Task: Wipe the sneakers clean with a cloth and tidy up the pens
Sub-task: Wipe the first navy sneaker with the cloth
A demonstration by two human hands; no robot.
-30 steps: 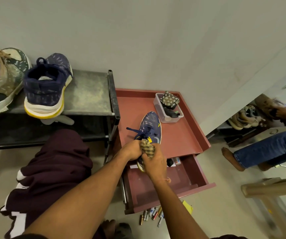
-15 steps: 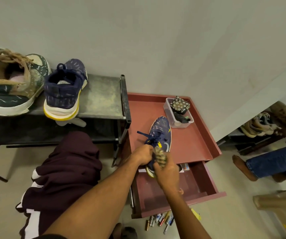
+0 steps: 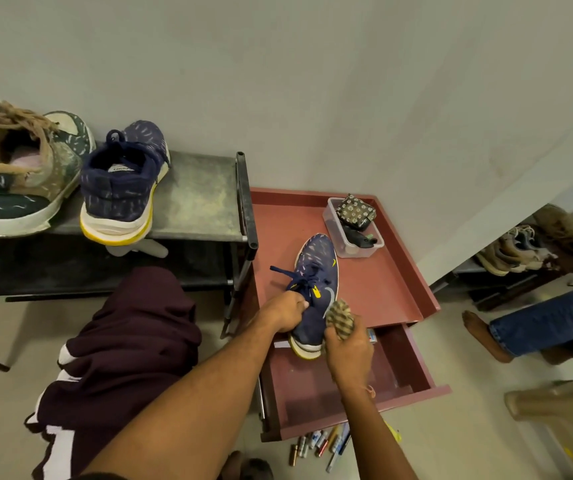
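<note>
Left grip (image 3: 287,311) is clutching the navy sneaker (image 3: 316,271); right grip (image 3: 345,348) is clutching the checked cloth (image 3: 340,317), wiping its side; toe likely next.

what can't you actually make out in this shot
All in the head view:
1. Rear upper of the navy sneaker: covered by the left hand and by the checked cloth that the right hand grips.
2. The pens on the floor: too small to count, some perhaps behind the right forearm.
3. Inside of the open drawer: largely hidden by the arms.
4. The green sneaker: cut off by the left edge.
</note>
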